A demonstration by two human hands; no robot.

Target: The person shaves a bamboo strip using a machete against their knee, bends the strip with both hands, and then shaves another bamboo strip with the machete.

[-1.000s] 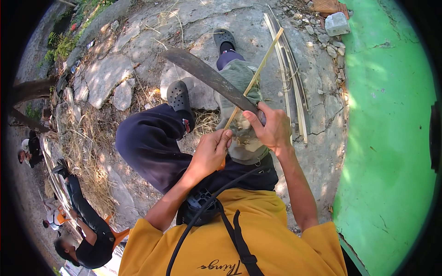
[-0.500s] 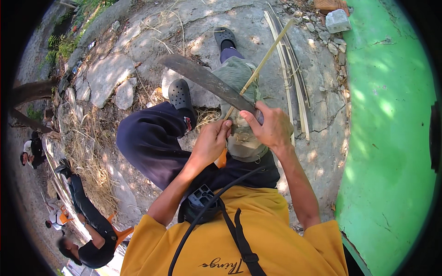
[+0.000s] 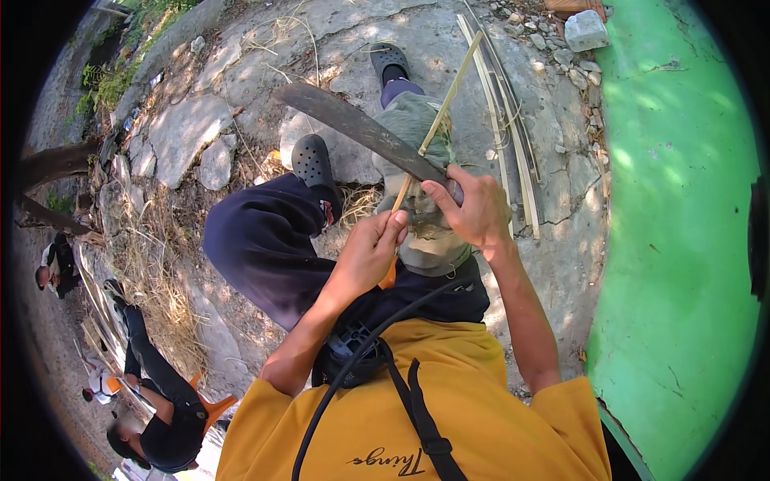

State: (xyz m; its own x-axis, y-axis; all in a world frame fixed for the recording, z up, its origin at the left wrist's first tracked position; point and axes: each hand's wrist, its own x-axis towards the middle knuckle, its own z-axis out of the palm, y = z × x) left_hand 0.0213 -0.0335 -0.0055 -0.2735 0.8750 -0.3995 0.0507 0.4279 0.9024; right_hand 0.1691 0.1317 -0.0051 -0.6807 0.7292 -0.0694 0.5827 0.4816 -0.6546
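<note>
Strip [image 3: 443, 112] and blade [image 3: 361, 128] cross just ahead of both grips. The left grip [image 3: 369, 244] pinches the strip's near end, and from there the strip slants forward and to the right. The right grip [image 3: 477, 210] is closed about the blade's near end, hiding any handle; the blade reaches forward and left from it. Greenish cloth [image 3: 433, 252] lies over the right leg [image 3: 401, 92], below and between the grips. Loose strips [image 3: 526, 192] lie on the ground [image 3: 561, 264], right of the right grip.
</note>
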